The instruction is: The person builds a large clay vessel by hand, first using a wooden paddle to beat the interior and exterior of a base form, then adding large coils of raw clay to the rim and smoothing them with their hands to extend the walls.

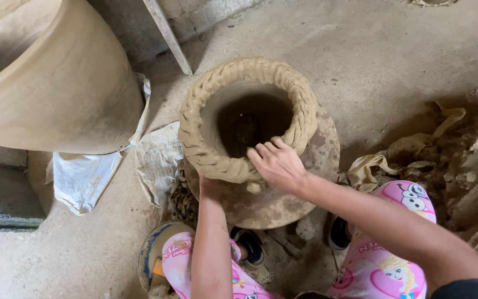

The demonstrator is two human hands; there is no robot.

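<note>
A raw clay pot (233, 88) with a thick, rope-like coiled rim stands on a round clay-smeared wheel (322, 155) on the floor. My right hand (276, 163) rests on the near part of the rim, fingers curled over its inner edge. My left arm reaches up under the near left side of the pot, and the hand itself is hidden behind the rim (217, 163). My knees in pink patterned trousers (383, 266) flank the wheel.
A large smooth clay vessel (56, 77) stands at the far left on a white sack (84, 177). A concrete block (4, 191) lies at the left edge. Lumps of clay and scraps of cloth (460, 166) are piled at the right. A metal bar (167, 36) leans against the wall.
</note>
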